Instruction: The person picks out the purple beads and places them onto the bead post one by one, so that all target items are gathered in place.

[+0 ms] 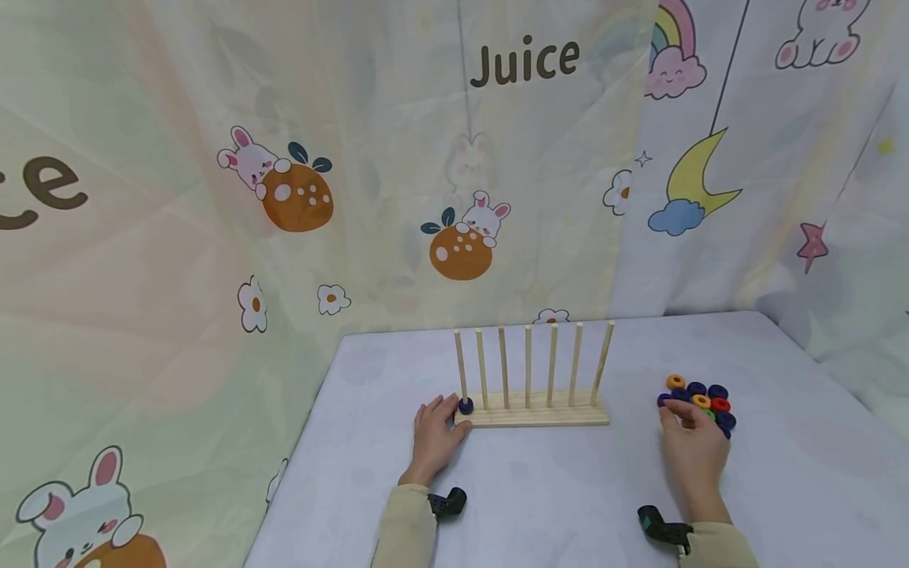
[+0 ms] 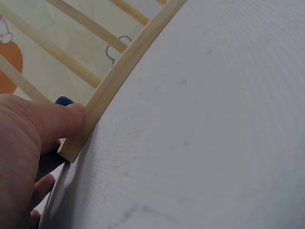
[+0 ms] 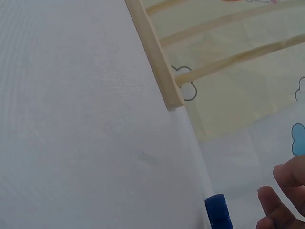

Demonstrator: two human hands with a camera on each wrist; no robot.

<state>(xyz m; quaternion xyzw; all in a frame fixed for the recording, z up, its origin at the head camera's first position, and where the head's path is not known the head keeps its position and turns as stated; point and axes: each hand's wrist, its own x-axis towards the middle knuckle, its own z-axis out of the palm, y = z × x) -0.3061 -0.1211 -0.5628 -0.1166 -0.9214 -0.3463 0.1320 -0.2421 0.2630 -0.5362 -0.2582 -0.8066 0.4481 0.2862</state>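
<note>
A wooden peg rack (image 1: 533, 420) with several upright pegs stands on the table. One dark blue bead (image 1: 465, 406) sits at the foot of its leftmost peg. My left hand (image 1: 435, 438) holds the rack's left end; in the left wrist view the thumb (image 2: 66, 119) presses the front of the base, and the other fingers are partly hidden behind it. To the right lies a cluster of beads in blue, yellow, red and green (image 1: 701, 401). My right hand (image 1: 696, 454) is over the cluster's near left side, its fingers bent near a blue bead (image 3: 218, 211). No bead shows between those fingers.
A white cloth covers the table (image 1: 533, 489), whose left edge slopes beside my left arm. Behind it hangs a printed curtain (image 1: 383, 260) with rabbits and oranges. Dark wrist devices (image 1: 449, 502) stick out from both cuffs.
</note>
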